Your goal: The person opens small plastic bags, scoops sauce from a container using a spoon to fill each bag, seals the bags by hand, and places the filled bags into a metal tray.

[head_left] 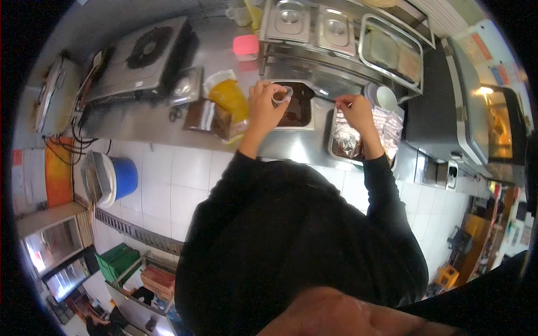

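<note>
Small cup (281, 97) is held by the left hand (265, 106) over a pan (305, 128). The right hand's (357, 113) fingers curl, their grip too blurred to tell.

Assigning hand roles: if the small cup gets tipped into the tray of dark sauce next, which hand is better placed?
Left, most likely. The left hand holds the small cup above the tray of dark sauce; the right hand is off to the side, by the foil.
</note>
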Motion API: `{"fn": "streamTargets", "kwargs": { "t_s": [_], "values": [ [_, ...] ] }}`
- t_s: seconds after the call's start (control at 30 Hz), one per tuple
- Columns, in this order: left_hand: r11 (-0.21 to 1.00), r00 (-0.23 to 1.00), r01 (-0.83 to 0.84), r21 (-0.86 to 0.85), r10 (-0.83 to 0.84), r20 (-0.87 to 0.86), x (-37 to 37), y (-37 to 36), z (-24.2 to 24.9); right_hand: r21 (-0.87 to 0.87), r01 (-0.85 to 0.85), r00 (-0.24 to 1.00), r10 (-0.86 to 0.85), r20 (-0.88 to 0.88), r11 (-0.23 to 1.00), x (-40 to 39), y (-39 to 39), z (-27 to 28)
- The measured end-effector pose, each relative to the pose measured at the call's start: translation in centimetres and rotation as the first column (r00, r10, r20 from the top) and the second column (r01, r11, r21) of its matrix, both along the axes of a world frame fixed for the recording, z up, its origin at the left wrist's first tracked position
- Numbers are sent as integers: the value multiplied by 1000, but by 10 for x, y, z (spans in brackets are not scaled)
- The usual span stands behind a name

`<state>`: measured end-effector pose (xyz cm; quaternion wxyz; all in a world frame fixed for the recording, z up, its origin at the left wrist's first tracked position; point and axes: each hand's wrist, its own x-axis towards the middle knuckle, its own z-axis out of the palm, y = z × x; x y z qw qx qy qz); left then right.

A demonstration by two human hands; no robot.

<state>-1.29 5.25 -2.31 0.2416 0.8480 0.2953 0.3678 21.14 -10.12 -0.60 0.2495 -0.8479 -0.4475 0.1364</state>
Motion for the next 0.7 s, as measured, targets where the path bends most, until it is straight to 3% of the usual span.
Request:
{"fn": "streamTargets", "kwargs": {
  "t_s": [0.03, 0.1, 0.17, 0.23, 0.27, 0.3, 0.37, 0.43, 0.53, 0.63, 0.67, 0.7],
  "values": [
    [999, 998, 14, -51, -11, 64, -4, 1, -7, 49, -90, 990, 84, 113, 995, -2, 1, -23],
    [990, 981, -1, -139, 28, 193, -12, 1, -31, -57, -106, 963, 117, 244, 993, -23, 11, -46],
    [931, 951, 32, -363, 83, 297, -27, -12, -36, 202, -319, 848, 183, 498, 926, -59, 23, -29],
    [824, 945, 51, -565, 143, 295, -42, -25, -48, 425, -352, 930, 361, 62, 834, -81, 41, -43],
    [843, 911, 25, -537, 202, 359, -50, -32, -54, 391, -308, 870, 423, -254, 867, -97, 48, -46],
    [789, 882, -22, -615, 304, 359, -57, -36, -60, 297, -290, 730, 411, -545, 910, -115, 54, -44],
    [849, 887, -173, -499, 355, 296, -81, -39, -61, 208, -256, 463, 309, -831, 944, -157, 72, -34],
    [760, 844, -168, -628, 440, 307, -113, -45, -47, 246, -264, 424, 341, -839, 933, -187, 92, -49],
    [774, 778, -166, -611, 484, 400, -162, -60, -38, 164, -427, 194, 267, -944, 889, -221, 121, -39],
    [604, 570, 60, -795, 633, 524, -208, -68, -48, 178, -592, 42, 252, -967, 786, -250, 154, -68],
    [508, 453, 152, -848, 726, 517, -225, -72, -44, 172, -664, 48, 270, -962, 728, -262, 164, -74],
    [565, 308, 149, -812, 754, 581, -236, -77, -50, 166, -725, 49, 291, -956, 668, -277, 171, -80]
  ]
}}
